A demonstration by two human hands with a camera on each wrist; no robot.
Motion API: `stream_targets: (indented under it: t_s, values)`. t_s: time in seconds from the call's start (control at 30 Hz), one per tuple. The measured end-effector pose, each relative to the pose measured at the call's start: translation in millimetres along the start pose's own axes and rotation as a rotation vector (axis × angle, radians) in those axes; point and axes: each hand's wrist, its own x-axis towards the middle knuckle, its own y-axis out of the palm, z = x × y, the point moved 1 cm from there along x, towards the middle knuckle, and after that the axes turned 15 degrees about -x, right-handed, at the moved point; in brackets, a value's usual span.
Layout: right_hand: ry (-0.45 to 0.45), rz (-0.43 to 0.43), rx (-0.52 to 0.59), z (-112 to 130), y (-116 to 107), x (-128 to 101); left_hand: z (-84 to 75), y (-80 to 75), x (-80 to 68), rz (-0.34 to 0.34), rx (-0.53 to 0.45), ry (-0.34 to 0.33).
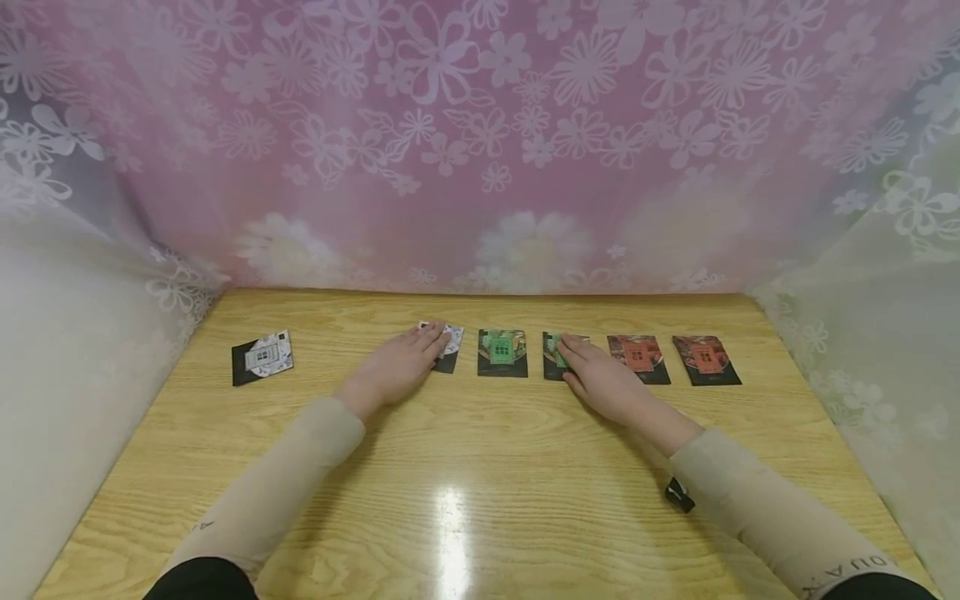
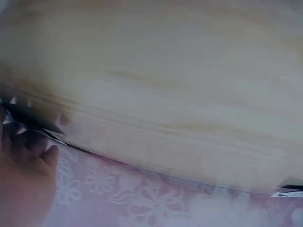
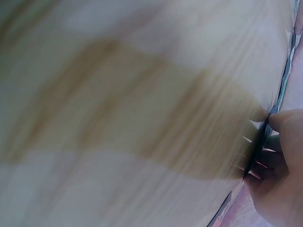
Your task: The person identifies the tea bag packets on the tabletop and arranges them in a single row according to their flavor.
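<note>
Left hand (image 1: 396,364): fingers flat on the white-pictured card (image 1: 448,347), pressing, not clenched.
Right hand (image 1: 600,382): fingers laid straight over a green-pictured card (image 1: 554,357).
Between the hands: another green card (image 1: 502,352).
Right end: two orange cards (image 1: 638,358).
Far left: a white card (image 1: 262,357), apart.
Surface: wooden table (image 1: 480,475).

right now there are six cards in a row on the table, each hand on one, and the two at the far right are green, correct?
Not quite. In the head view the two far-right cards are orange-red, not green. Six cards on the wooden table is right; the left hand and right hand each rest on one.
</note>
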Motion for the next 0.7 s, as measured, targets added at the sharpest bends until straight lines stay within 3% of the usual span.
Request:
stream_targets:
  t_s: [0.23, 0.7]
  values:
    - [-0.001, -0.013, 0.002, 0.1, 0.9, 1.0, -14.2, 2.9, -1.6, -0.007, 0.041, -0.058]
    - [-0.008, -0.016, 0.001, 0.2, -0.2, 0.0, -23.8, 4.8, -2.7, -0.025, 0.116, -0.058]
